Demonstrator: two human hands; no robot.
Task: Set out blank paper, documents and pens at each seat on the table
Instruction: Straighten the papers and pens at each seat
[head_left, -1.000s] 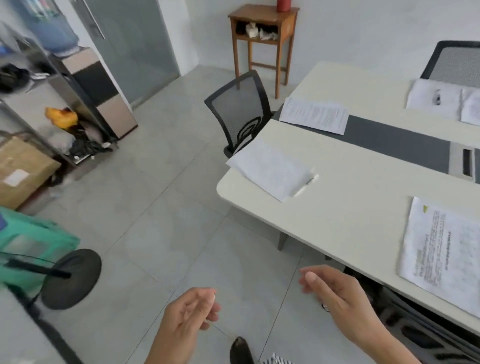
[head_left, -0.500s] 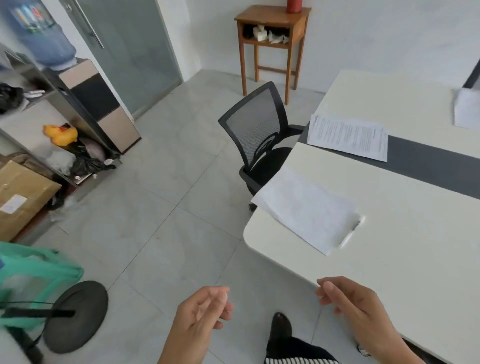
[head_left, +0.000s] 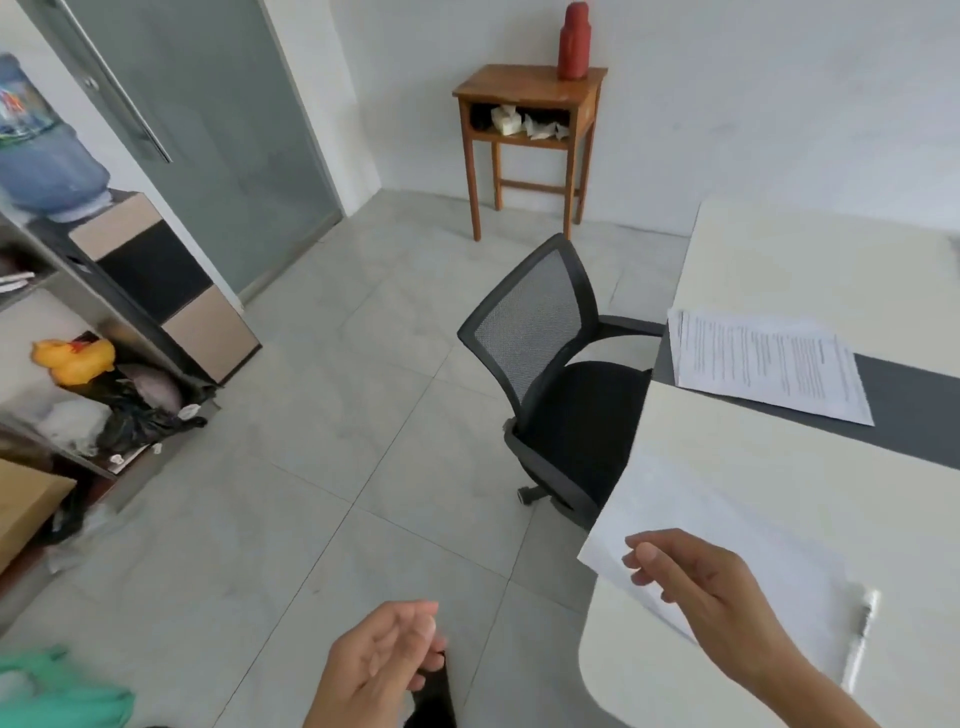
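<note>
Blank paper, axis 10-to-4, was logged at 12 o'clock of nearer, released right hand; left hand likewise released.

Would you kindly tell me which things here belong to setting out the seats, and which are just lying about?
For the job: blank sheet, pen, printed document, table, office chair.

Lying about: red flask, wooden side table, water bottle, yellow rubber duck, cardboard box, black bags.
</note>
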